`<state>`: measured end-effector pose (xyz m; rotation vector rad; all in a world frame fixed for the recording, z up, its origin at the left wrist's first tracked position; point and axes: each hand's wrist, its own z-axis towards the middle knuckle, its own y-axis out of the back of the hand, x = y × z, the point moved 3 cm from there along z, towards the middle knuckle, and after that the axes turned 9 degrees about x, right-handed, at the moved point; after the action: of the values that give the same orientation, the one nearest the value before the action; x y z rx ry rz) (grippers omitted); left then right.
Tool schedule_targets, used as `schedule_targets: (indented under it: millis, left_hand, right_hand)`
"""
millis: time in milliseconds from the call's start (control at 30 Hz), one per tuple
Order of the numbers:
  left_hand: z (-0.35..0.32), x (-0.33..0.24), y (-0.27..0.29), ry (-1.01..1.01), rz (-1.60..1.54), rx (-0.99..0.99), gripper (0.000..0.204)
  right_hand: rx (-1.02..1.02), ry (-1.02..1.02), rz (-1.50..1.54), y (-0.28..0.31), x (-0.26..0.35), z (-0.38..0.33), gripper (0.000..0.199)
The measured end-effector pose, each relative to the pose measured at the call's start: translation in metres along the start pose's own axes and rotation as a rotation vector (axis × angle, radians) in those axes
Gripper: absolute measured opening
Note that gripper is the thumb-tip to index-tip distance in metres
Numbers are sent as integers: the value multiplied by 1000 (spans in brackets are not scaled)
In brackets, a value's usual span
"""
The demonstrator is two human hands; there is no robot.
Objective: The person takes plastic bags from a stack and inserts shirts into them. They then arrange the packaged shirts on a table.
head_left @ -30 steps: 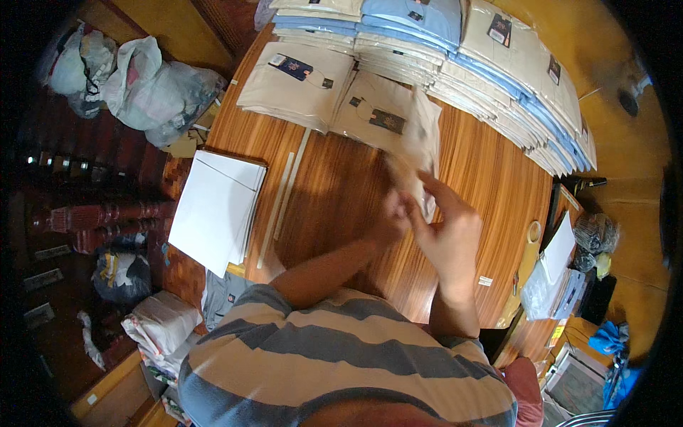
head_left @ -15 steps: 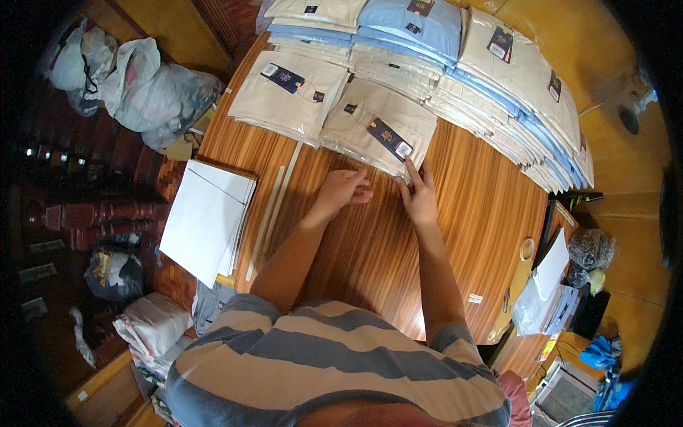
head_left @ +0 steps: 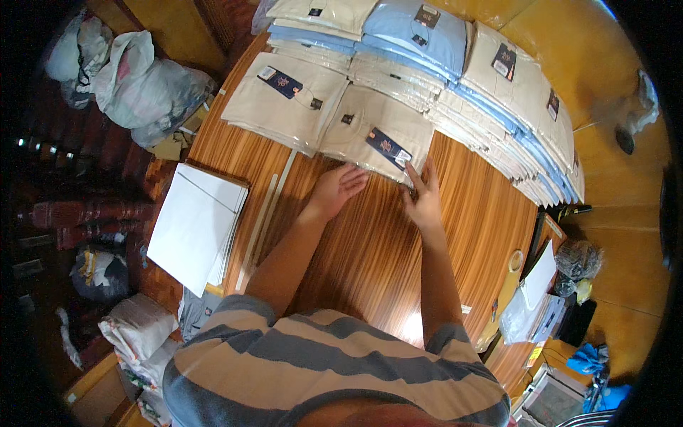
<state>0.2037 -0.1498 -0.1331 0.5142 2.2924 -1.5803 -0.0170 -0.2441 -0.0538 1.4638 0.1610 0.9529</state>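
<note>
Head view: the wood-grained bench (head_left: 370,249) fills the middle, and a cream folded garment in a clear packet (head_left: 373,112) lies flat near its far side, directly ahead of the person. A dark tag (head_left: 385,145) slants across the packet's near right part. The right hand (head_left: 425,199) reaches that near right corner, fingers spread and their tips at the edge by the tag; whether thumb and finger pinch the plastic cannot be told. The left hand (head_left: 338,191) is just before the packet's near edge, empty, its fingers loosely bent and parted; whether the fingertips touch the plastic is unclear. Just beside this packet on the left lies another cream packet (head_left: 248,103), also tagged. Behind them stand stacks of cream packets (head_left: 491,53) and blue packets (head_left: 391,32). White sheets (head_left: 192,220) lie at the bench's left edge, and a tape roll (head_left: 515,260) near its right edge.
</note>
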Motion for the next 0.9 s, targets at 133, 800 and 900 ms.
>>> schedule_targets:
  millis: [133, 800, 900]
  left_hand:
    - [-53, -19, 17, 69, 186, -20, 42]
    - [-157, -36, 8, 3, -61, 691, 96]
    - [-129, -76, -4, -59, -356, 651, 105]
  right_hand:
    - [-221, 56, 8, 38, 51, 40, 47]
    - [-180, 679, -287, 87, 234, 314, 25]
    - [-281, 917, -261, 128, 260, 272, 27]
